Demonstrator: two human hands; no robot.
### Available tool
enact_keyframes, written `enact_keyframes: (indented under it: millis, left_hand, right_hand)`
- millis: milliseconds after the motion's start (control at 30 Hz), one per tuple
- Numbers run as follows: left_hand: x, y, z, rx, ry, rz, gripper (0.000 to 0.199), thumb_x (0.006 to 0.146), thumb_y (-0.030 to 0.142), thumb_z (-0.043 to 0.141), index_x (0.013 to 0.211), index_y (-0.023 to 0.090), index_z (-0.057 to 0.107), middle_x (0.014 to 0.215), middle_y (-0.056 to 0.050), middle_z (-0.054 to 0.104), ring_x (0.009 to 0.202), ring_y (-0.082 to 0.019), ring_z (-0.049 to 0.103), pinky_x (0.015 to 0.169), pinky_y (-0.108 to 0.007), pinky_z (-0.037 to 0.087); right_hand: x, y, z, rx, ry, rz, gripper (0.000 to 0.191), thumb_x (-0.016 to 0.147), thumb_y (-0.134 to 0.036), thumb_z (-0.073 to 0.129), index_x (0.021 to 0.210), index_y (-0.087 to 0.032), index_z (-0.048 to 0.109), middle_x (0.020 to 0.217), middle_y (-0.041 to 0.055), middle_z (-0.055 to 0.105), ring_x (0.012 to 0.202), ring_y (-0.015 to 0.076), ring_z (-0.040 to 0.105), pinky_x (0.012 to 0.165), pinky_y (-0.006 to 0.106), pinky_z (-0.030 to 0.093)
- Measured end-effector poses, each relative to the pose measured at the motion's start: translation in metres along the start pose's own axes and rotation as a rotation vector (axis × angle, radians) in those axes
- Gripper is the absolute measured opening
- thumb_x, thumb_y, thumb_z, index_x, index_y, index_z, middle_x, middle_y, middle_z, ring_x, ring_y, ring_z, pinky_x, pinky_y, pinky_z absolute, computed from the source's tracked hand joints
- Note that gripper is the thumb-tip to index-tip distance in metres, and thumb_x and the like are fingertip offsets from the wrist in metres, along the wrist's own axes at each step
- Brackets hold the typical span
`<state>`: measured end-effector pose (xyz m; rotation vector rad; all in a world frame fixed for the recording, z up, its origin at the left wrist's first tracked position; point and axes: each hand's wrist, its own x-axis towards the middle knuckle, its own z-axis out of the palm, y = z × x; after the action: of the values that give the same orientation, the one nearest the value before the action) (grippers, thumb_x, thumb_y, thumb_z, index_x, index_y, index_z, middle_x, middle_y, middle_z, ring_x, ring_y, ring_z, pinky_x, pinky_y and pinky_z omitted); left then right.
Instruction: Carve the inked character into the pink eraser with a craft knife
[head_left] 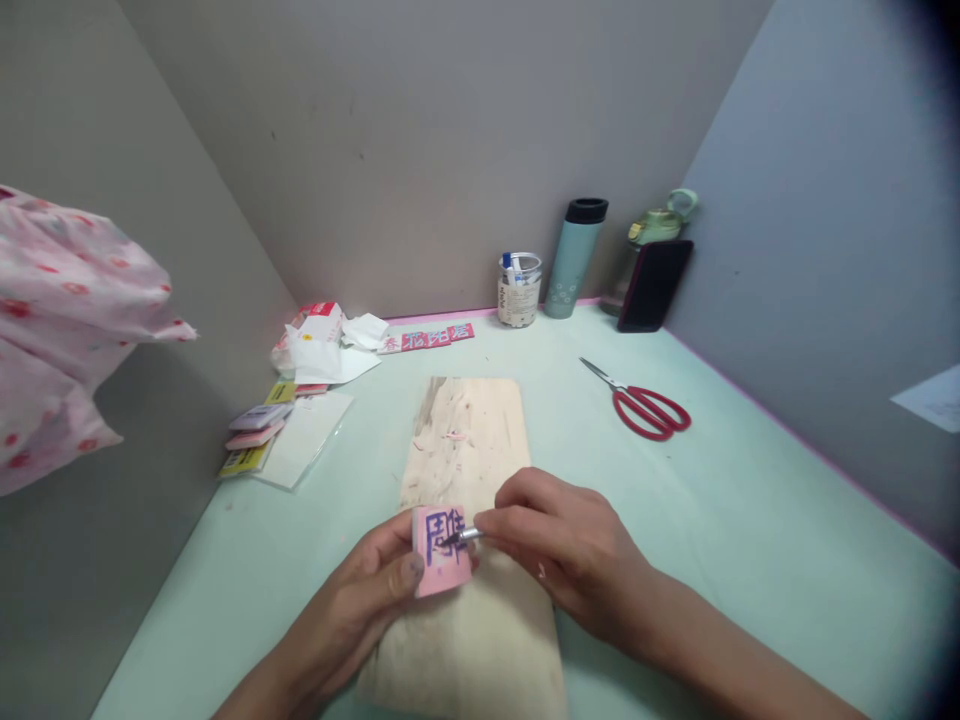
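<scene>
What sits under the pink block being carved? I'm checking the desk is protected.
A pale wooden board lies beneath the pink block, on the green desk. The left hand and the block itself cover the contact, so nothing thinner between them would show.

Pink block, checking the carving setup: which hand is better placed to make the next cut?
Right hand, probably: it holds the carving tool with its tip on the pink block, while the left hand grips the block.
</scene>
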<state>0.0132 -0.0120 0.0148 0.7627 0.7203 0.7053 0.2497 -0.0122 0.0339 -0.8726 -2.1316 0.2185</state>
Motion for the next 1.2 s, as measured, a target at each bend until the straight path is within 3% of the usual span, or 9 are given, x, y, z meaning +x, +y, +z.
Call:
enact_keyframes:
  millis: [367, 633, 1200]
  left_hand:
    - [0.001, 0.003, -0.001, 0.074, -0.060, -0.022, 0.050, 0.081, 0.048, 0.084, 0.121, 0.021, 0.074, 0.107, -0.008, 0.077, 0.106, -0.024, 0.068, 0.096, -0.030, 0.046]
    - [0.000, 0.000, -0.003, -0.013, -0.025, -0.002, 0.052, 0.078, 0.045, 0.087, 0.123, 0.022, 0.074, 0.119, -0.009, 0.076, 0.113, -0.025, 0.066, 0.102, -0.031, 0.045]
    - [0.001, -0.002, 0.000, -0.041, 0.028, 0.045, 0.051, 0.076, 0.045, 0.088, 0.120, 0.022, 0.076, 0.111, -0.008, 0.079, 0.112, -0.024, 0.068, 0.099, -0.029, 0.048]
  right_hand:
    - [0.001, 0.003, -0.008, -0.022, -0.083, -0.003, 0.031, 0.094, 0.000, 0.049, 0.091, -0.018, 0.074, 0.079, 0.0025, 0.061, 0.064, 0.0128, 0.054, 0.055, 0.024, 0.037]
    - [0.007, 0.002, -0.019, 0.198, -0.129, 0.090, 0.019, 0.103, -0.016, 0.054, 0.104, -0.019, 0.072, 0.085, 0.0040, 0.064, 0.073, 0.0144, 0.060, 0.061, 0.023, 0.046]
    - [0.005, 0.000, -0.018, 0.153, -0.131, 0.111, 0.021, 0.104, -0.019, 0.053, 0.098, -0.018, 0.073, 0.082, 0.0048, 0.064, 0.069, 0.0150, 0.059, 0.059, 0.024, 0.045]
